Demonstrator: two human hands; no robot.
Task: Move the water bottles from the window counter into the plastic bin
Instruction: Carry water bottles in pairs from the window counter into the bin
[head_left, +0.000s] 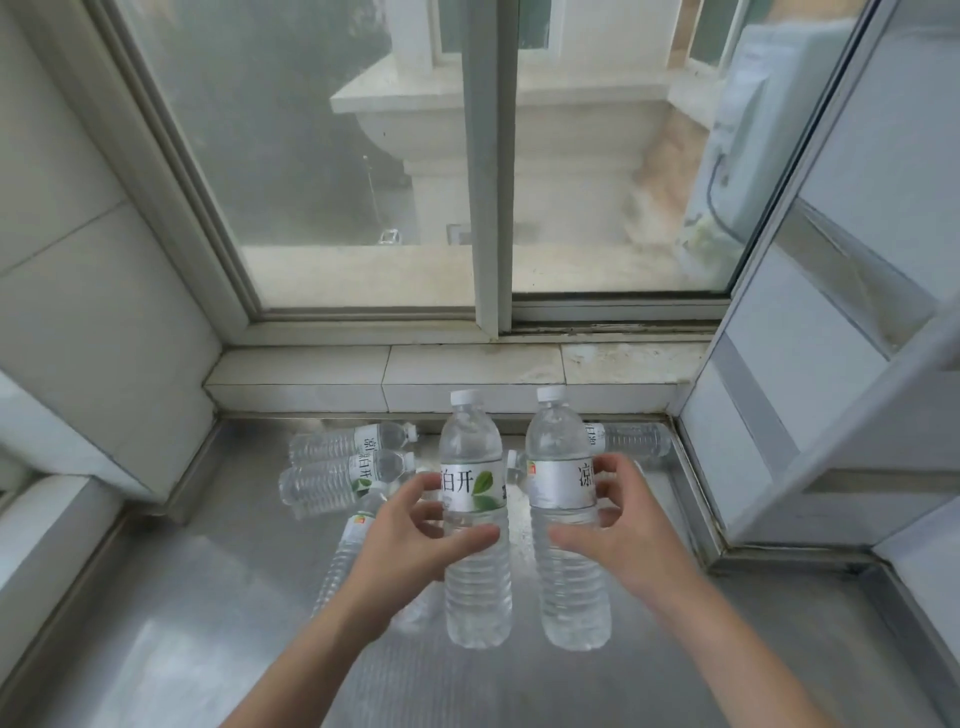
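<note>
1. My left hand (410, 525) fingers curl around one upright bottle (475, 519).
2. My right hand (618, 525) fingers clamp a second bottle (563, 519).
3. Four more bottles (332, 467) lie near the table's (208, 597) back edge.

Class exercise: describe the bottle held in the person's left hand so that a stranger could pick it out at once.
Start at the metal counter below the window. Two bottles are held upright above it; take the left bottle, gripped by the left hand. Unlike the right bottle, its label shows green leaves; the others lie flat.
</note>
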